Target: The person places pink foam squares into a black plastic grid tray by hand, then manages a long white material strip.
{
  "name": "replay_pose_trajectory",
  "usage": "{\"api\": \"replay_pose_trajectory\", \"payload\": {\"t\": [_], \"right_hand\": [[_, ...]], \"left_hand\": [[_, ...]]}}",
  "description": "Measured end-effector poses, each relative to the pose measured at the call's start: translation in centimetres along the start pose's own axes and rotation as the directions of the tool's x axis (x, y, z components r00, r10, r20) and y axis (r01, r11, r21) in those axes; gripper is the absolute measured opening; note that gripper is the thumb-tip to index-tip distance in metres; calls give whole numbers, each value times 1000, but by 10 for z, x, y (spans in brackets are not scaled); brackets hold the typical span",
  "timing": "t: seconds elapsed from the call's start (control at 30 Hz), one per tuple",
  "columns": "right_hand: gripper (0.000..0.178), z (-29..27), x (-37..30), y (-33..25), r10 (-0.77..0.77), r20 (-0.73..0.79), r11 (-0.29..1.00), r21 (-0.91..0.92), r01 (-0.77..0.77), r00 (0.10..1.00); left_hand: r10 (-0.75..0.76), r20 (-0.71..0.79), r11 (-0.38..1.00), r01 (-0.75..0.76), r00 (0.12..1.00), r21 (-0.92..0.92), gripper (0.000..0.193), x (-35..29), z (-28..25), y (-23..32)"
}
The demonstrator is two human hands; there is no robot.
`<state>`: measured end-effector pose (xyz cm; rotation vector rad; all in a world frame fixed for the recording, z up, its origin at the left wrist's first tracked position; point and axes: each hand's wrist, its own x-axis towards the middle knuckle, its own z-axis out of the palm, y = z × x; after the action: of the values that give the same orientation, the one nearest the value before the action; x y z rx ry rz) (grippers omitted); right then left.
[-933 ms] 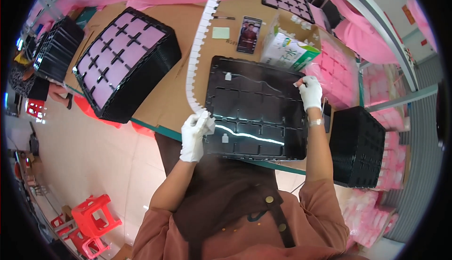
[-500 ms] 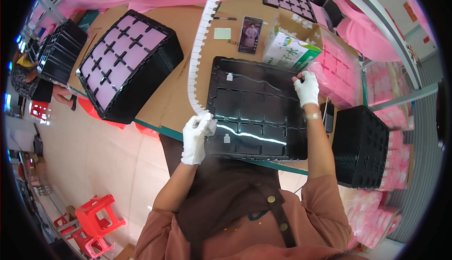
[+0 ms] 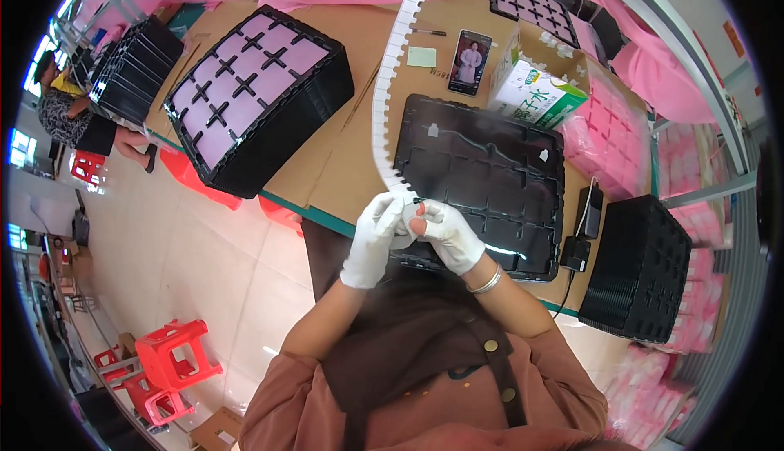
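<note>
A long white strip of stickers (image 3: 382, 116) with a notched edge curves down the cardboard-covered table to my hands. My left hand (image 3: 371, 243), in a white glove, is closed on its near end. Beside it my right hand (image 3: 449, 235), gloved but with bare thumb and fingertip, pinches at the same end; fingers hide any single sticker there. Both hands are over the near left corner of a black plastic tray (image 3: 482, 182) with shallow compartments. One small white sticker (image 3: 433, 130) is on its far left part, another (image 3: 544, 155) on its far right.
A phone (image 3: 469, 63), a green paper pad (image 3: 421, 57) and an open carton (image 3: 539, 92) lie beyond the tray. Tray stacks stand left (image 3: 269, 108) and right (image 3: 637, 267). A charger with cable (image 3: 576, 253) is by the tray's right edge. Red stools (image 3: 175, 353) stand on the floor.
My right hand has come from the tray's far right to the strip end beside my left hand. A sticker now shows where it was. The whole view has shifted.
</note>
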<state>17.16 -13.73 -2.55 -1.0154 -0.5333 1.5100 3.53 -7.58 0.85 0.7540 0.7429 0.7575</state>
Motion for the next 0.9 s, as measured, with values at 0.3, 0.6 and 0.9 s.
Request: {"api": "replay_pose_trajectory", "payload": {"t": [0.3,0.6,0.9], "right_hand": [[19,-1,-10,3,-42,-63,997,65,46,997],[11,9,-16,-2,-688,29,384,-834,397,725],[15,-33,-59,-51,-753,-52,239,-950,199,657]], "left_hand": [[125,-48,967,-111,991,230,12,4,-5,-17],[116,-132,985,-97,984,140,15,8,-7,-31],[19,-159,985,9,987,173,24,20,-17,-36]]}}
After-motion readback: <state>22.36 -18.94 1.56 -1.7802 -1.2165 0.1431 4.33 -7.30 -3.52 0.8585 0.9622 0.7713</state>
